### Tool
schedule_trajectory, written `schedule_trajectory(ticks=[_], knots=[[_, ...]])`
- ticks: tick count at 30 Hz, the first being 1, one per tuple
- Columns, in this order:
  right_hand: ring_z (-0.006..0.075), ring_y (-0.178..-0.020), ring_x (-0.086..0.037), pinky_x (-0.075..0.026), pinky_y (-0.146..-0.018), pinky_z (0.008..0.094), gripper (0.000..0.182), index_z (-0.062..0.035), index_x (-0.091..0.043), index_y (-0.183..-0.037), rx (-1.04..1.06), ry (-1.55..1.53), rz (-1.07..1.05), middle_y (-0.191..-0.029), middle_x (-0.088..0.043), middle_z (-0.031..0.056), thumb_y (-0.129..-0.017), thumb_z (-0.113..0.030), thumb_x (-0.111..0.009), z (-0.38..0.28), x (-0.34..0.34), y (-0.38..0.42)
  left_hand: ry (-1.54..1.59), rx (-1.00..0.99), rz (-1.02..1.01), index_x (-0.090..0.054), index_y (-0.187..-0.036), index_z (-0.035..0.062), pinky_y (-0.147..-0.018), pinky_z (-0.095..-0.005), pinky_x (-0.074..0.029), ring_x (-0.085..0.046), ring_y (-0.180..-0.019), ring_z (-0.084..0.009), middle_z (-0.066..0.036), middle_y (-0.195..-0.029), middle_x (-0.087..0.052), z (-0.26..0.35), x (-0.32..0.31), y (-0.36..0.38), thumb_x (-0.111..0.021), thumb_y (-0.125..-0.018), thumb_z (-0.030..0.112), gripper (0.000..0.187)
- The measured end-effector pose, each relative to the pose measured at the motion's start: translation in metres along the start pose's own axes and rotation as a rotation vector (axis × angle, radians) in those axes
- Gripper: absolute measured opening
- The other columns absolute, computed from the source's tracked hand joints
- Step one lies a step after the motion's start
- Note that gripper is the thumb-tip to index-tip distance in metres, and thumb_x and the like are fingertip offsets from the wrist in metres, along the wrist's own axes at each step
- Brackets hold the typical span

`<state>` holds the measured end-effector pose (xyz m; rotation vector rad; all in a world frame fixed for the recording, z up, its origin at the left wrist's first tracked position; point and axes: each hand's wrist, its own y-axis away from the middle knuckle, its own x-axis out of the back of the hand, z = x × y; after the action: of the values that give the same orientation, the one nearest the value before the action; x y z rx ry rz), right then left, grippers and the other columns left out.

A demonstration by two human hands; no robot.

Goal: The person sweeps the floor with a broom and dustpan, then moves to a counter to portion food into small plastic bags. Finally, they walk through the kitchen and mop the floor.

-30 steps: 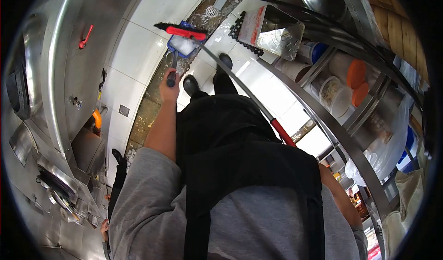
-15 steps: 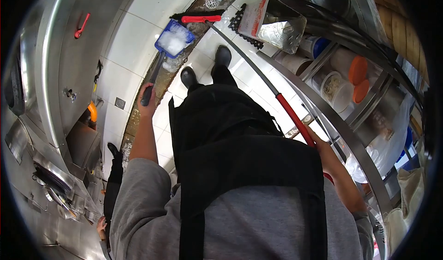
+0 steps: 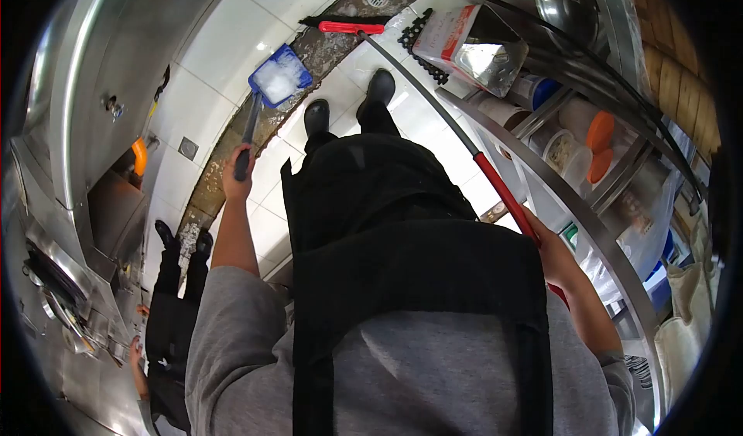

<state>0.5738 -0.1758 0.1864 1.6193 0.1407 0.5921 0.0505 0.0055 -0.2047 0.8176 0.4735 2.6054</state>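
We see the left hand (image 3: 236, 174) wrapped in a fist around the dark round grip of a blue plastic dustpan (image 3: 277, 78); fingers curled tight on the handle, none spread; the pan is a flat square scoop with low walls, held out ahead over the floor gutter (image 3: 232, 157), carrying a heap of white crushed stuff, wet-looking, maybe ice, we cannot tell for sure; the gutter is a rough brownish grimy strip between glossy white floor tiles (image 3: 224, 41); the right hand (image 3: 551, 254) closes around the long broom (image 3: 433, 99) at its red sleeve; fingers mostly hidden behind the black apron (image 3: 410, 235), so how tightly they press we cannot tell; shaft is thin grey metal, straight, running forward to a red plastic head with black bristles lying on the floor just past the black boots (image 3: 348, 107); a black rubber mat (image 3: 414, 37) with holes sits beside the broom head; steel wire shelf (image 3: 557, 196) on the right, smooth shiny rails, round plastic tubs with orange lids; a foil-lined carton (image 3: 472, 45) lies near the mat; another person in dark clothes (image 3: 170, 312) stands at lower left by the stainless counter (image 3: 85, 87).
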Motion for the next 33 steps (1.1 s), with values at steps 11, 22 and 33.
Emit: schedule_trajectory(ticks=[11,22,33], knots=[[0.0032,-0.055,-0.042,-0.032,-0.046,0.0205,0.058,-0.0267,-0.030,-0.149,-0.073,-0.337,-0.373,-0.070,-0.050,-0.0046,-0.097,-0.014,-0.053,-0.038,-0.035,0.016,-0.191,0.120,-0.003,-0.057,-0.109,0.0266,-0.110,-0.0547,-0.023,-0.064,-0.100,-0.0265,-0.006,-0.095,-0.069,-0.011,-0.017,0.017,-0.065,-0.086,0.024,0.025],[0.0124,-0.118,-0.053,-0.039,-0.101,0.0281,0.046,-0.0135,-0.044,-0.140,-0.037,-0.275,-0.357,-0.120,-0.062,0.0093,-0.096,-0.014,-0.056,-0.074,-0.019,0.048,-0.081,0.172,-0.002,-0.056,-0.109,0.0278,-0.110,-0.0506,-0.026,-0.065,-0.097,-0.0251,-0.005,-0.094,-0.069,-0.018,-0.005,0.014,-0.067,-0.086,0.025,0.026],[0.0072,-0.050,-0.044,-0.039,-0.046,0.0250,0.061,-0.0310,-0.021,-0.151,-0.120,-0.196,-0.472,-0.073,-0.055,0.0009,-0.099,-0.018,-0.049,-0.064,-0.016,-0.003,-0.055,0.175,-0.071,-0.056,-0.106,0.0236,-0.101,-0.0432,-0.037,-0.065,-0.092,-0.0274,-0.006,-0.092,-0.068,-0.021,-0.008,0.011,-0.066,-0.085,0.016,0.025]])
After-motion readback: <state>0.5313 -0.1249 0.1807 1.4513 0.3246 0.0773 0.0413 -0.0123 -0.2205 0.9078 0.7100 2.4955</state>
